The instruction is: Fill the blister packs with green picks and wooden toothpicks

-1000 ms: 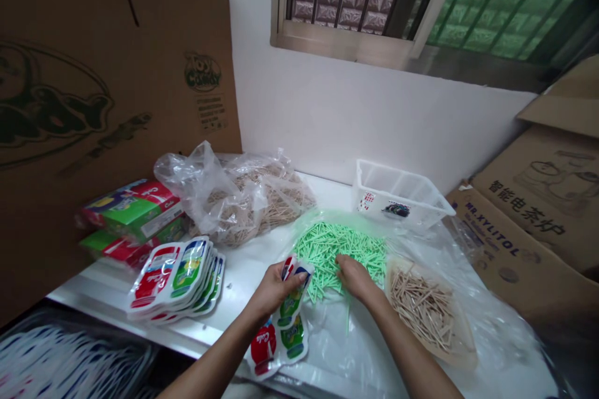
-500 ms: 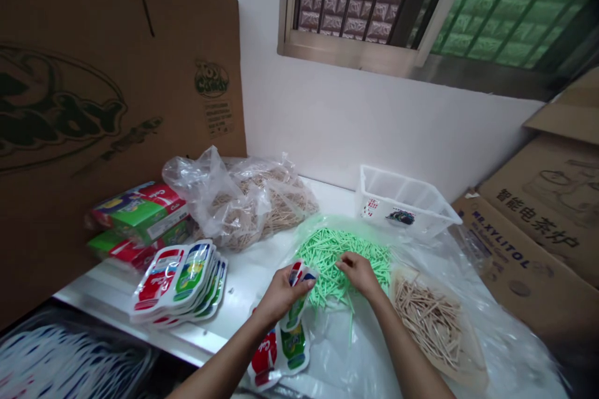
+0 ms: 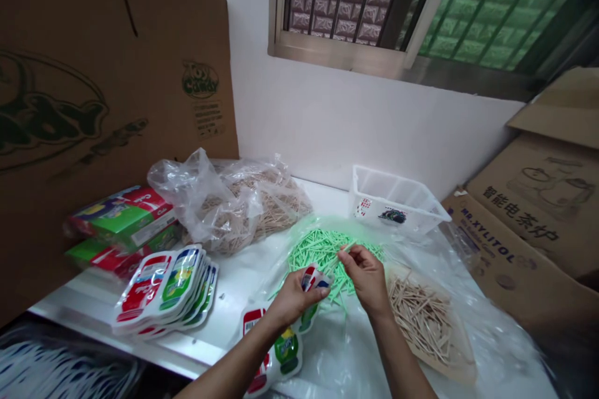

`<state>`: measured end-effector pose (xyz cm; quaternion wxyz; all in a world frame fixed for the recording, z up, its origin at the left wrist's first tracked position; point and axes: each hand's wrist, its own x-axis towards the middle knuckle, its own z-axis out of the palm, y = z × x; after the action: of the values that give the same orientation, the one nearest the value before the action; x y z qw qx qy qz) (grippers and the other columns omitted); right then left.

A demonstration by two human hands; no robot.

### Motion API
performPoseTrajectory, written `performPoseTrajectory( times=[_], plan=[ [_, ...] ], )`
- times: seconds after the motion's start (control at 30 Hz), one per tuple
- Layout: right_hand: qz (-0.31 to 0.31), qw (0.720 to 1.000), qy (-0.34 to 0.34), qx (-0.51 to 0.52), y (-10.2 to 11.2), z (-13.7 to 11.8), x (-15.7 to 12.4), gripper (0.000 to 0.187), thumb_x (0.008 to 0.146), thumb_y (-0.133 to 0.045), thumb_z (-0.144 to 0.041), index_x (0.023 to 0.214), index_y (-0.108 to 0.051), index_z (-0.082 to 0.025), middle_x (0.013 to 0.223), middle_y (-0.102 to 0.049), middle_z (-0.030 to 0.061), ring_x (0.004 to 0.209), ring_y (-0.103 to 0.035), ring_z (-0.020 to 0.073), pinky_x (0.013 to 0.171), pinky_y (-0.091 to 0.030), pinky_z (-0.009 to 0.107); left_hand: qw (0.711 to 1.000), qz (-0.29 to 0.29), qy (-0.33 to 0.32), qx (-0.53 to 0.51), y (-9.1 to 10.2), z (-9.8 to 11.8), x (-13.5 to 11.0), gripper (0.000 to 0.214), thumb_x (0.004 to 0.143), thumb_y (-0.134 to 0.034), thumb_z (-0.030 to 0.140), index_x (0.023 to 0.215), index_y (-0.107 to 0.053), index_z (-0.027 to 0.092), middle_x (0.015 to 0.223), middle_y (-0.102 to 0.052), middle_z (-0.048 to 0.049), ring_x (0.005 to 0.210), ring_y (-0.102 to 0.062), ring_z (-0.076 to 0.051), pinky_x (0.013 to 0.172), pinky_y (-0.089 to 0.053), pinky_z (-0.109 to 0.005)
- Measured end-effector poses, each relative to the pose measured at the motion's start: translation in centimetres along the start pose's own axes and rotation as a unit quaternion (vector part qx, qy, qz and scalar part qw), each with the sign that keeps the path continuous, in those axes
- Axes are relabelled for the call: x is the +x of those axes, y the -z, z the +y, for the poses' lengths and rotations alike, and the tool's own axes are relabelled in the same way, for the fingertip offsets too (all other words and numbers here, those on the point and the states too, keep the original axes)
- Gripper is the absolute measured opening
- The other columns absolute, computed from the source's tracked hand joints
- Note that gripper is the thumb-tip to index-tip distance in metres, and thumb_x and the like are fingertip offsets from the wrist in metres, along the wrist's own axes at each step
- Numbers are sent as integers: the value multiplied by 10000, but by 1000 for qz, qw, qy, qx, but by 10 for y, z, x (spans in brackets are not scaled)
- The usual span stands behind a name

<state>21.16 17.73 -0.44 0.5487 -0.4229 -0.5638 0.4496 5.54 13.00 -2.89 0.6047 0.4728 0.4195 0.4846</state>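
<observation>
My left hand (image 3: 296,300) is closed round the top of a small printed candy pouch (image 3: 309,317) in red, blue and green. Beside it, my right hand (image 3: 366,275) pinches a thin light green stick (image 3: 350,245) between thumb and fingers, raised just over the pile of short green sticks (image 3: 311,248) lying on clear plastic. The two hands are close together but apart. Below my left forearm lie flat red and green bottle-shaped pouches (image 3: 286,349), partly covered by that arm. To the right of my right hand is a heap of tan sticks (image 3: 421,312).
A stack of printed pouches (image 3: 163,287) stands left, with red and green boxes (image 3: 126,218) behind. A clear bag of tan sticks (image 3: 262,206) and a white plastic basket (image 3: 397,202) sit near the wall. Cardboard boxes flank both sides (image 3: 187,25) (image 3: 524,262).
My right hand has lifted slightly from the green pile and turned, with a green stick now showing in its fingers. My left hand has moved a little toward it with the pouch.
</observation>
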Motion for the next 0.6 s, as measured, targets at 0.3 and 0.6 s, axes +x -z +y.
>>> performPoseTrajectory(
  times=[0.3, 0.6],
  plan=[
    [-62, 995, 15, -76, -4, 2, -22, 493, 800, -588, -304, 1249, -403, -218, 652, -471, -62, 594, -476, 110, 601, -415, 230, 1000, -24, -8, -5, 2, 4, -4, 368, 614, -745, 422, 750, -574, 126, 588, -417, 45, 553, -353, -89, 528, -265, -217],
    [-77, 965, 118, -220, 5, -9, -40, 375, 874, -466, -291, 1246, -470, -246, 1147, -570, 83, 994, -534, 199, 852, -427, 338, 999, -32, -21, -14, 2, 13, -1, 324, 614, -751, 369, 731, -577, 121, 594, -462, 41, 551, -372, -86, 524, -276, -209]
  ],
)
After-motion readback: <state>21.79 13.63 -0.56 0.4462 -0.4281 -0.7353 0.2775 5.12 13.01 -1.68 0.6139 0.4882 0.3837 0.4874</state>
